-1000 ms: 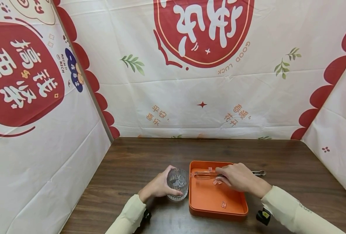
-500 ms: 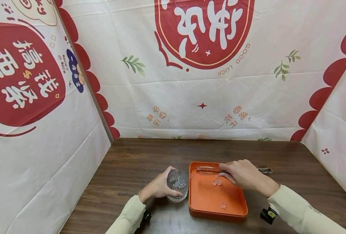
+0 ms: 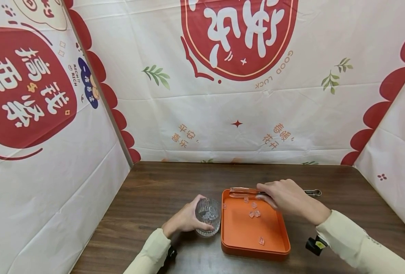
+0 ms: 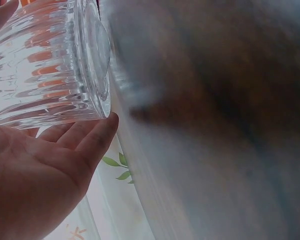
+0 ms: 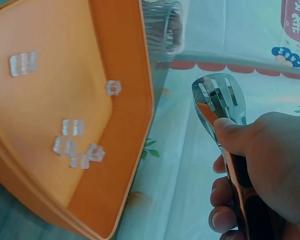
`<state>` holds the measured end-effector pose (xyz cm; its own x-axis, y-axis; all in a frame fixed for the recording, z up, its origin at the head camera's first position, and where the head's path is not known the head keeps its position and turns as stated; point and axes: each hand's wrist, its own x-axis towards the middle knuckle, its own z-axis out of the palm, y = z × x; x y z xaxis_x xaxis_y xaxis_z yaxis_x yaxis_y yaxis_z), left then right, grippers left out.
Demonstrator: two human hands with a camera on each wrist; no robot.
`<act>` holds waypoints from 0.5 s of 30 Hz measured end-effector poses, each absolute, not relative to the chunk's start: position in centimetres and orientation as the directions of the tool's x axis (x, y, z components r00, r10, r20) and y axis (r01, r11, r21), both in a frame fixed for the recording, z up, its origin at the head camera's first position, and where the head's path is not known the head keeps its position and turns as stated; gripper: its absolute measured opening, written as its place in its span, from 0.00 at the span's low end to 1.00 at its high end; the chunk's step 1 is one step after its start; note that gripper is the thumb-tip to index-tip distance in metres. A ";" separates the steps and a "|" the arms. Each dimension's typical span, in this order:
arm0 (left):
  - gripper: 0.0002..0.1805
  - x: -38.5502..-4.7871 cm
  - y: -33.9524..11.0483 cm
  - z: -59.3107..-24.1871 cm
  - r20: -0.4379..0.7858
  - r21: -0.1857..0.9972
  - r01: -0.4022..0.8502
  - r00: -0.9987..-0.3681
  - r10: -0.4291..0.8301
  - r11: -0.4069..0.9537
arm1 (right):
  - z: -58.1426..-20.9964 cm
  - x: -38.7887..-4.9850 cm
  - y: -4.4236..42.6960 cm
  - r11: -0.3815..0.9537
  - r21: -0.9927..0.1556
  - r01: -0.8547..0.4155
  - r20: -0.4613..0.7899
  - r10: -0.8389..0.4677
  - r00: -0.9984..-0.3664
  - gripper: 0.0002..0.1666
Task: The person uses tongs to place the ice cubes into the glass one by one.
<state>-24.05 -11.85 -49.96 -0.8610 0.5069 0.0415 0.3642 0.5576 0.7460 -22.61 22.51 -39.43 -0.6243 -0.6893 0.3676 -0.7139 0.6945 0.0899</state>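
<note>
My left hand (image 3: 185,219) holds a clear ribbed glass (image 3: 208,222) upright beside the tray's left wall. Clear pieces lie inside the glass. In the left wrist view, the glass's base (image 4: 97,65) rests near my fingertips. With my right hand (image 3: 283,196) I grip metal tongs (image 3: 243,193) with dark handle parts, over the far edge of the orange tray (image 3: 247,249). The tongs' slotted heads (image 5: 225,92) show close together in the right wrist view, with no piece visible between them. Several small clear cubes (image 3: 262,240) lie scattered on the tray floor.
The dark wooden table (image 3: 171,179) extends around the tray and glass. White printed cloth (image 3: 236,110) hangs behind it and on both sides. A black device (image 3: 314,245) is strapped under the right wrist, close to the tray's right side.
My right hand and the tongs have moved from among the cubes toward the tray's far edge and slightly right. My left hand and the glass stay in place.
</note>
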 end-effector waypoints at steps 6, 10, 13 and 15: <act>0.48 -24.1 -11.8 -50.0 0.041 0.747 0.363 -0.861 0.506 0.557 | -38.4 -22.8 22.1 0.682 0.106 -0.724 0.386 -0.699 -0.602 0.14; 0.47 -24.1 -11.8 -50.0 0.042 0.752 0.361 -0.861 0.507 0.551 | -37.9 -22.8 21.7 0.675 0.115 -0.728 0.390 -0.705 -0.592 0.14; 0.47 -24.1 -11.8 -50.0 0.042 0.753 0.362 -0.860 0.508 0.549 | -37.6 -22.7 21.2 0.672 0.120 -0.731 0.383 -0.710 -0.591 0.13; 0.47 -24.1 -11.7 -49.9 0.042 0.751 0.362 -0.860 0.508 0.552 | -37.4 -22.7 20.8 0.669 0.118 -0.734 0.372 -0.715 -0.591 0.13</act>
